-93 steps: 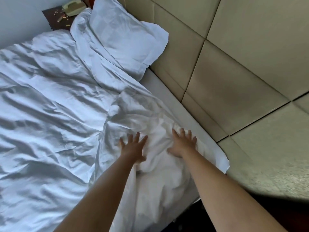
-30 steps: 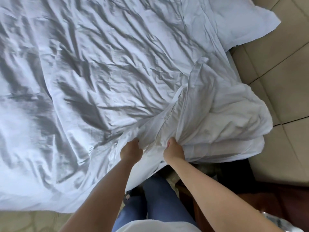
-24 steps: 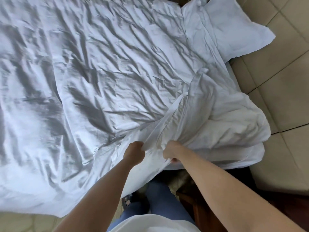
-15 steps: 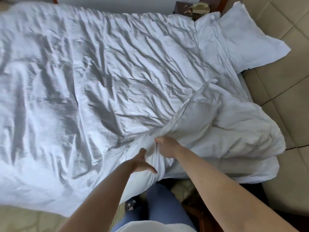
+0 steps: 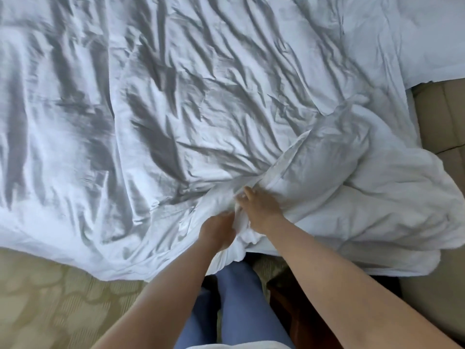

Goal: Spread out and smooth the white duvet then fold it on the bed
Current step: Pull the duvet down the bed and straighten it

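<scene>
Since 0.5 s ago the left hand (image 5: pixel 218 231) has closed onto the crumpled white cotton duvet (image 5: pixel 176 102) beside the right hand (image 5: pixel 260 210); both now grip 1 gathered ridge at the bed's near edge; duvet covers the bed, wrinkled, right part bunched (image 5: pixel 377 197); likely readying a pull to spread it; folding not begun; no brands or writing readable.

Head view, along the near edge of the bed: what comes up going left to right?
Patterned carpet → flat wrinkled duvet → left hand → right hand → bunched duvet fold → beige padded wall.
</scene>
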### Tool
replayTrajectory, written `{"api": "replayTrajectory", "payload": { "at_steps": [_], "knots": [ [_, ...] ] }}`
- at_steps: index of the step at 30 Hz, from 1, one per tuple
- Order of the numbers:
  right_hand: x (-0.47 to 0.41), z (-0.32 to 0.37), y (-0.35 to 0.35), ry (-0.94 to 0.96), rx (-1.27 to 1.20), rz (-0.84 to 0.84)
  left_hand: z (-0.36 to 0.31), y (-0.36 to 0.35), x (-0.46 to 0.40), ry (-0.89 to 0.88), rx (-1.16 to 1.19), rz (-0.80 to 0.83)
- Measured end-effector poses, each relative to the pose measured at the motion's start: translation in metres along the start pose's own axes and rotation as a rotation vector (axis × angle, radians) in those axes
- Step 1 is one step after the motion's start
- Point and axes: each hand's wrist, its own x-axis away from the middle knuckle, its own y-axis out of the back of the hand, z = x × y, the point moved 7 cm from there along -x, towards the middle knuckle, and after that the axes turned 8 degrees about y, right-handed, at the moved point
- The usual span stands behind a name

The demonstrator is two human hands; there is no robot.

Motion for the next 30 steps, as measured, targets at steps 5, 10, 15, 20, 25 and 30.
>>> {"api": "replayTrajectory", "payload": {
  "at_steps": [5, 10, 15, 20, 25, 30],
  "knots": [
    [-0.01, -0.006, 0.04, -0.019, 0.077, -0.019, -0.006, 0.05, 0.011, -0.041, -0.166, -0.148],
    [-0.011, -0.021, 0.124, -0.008, -0.041, -0.313, -0.018, 0.144, 0.013, 0.043, -0.294, -0.379],
    [-0.002, -0.052, 0.233, -0.101, -0.094, -0.632, -0.047, 0.271, 0.005, 0.119, -0.325, -0.666],
    [0.023, -0.121, 0.322, -0.376, -0.207, -1.21, -0.124, 0.385, -0.01, -0.035, -0.316, -1.042],
    [-0.017, -0.188, 0.308, -0.193, -0.53, -1.166, -0.152, 0.381, -0.06, -0.065, -0.17, -0.925],
    [-0.092, -0.191, 0.219, -0.031, -0.571, -0.364, -0.093, 0.286, -0.125, 0.249, -0.179, -0.3]
  ]
}}
